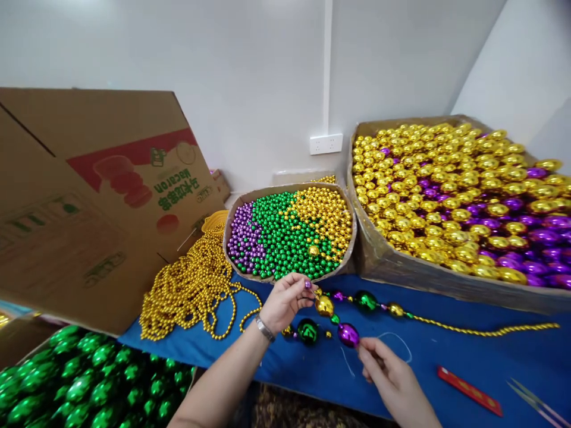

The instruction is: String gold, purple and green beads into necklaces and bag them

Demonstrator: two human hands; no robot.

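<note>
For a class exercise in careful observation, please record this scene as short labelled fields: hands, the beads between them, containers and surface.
Left hand: pinches a small purple bead
Right hand: fingertips at a large purple bead; exact grip unclear
Between hands: large gold bead, small green bead
Middle box: small purple, green and gold beads
Right box: large gold and purple beads
Surface: blue cloth with a flat red strip

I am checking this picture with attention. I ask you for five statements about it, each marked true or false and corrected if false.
1. The left hand pinches a small purple bead. True.
2. The right hand touches a green bead. False: it meets the large purple bead.
3. The metal band is on the right wrist. False: the metal band is on the left.
4. The red strip lies on blue cloth. True.
5. The heaped bead strands are gold. True.
</note>
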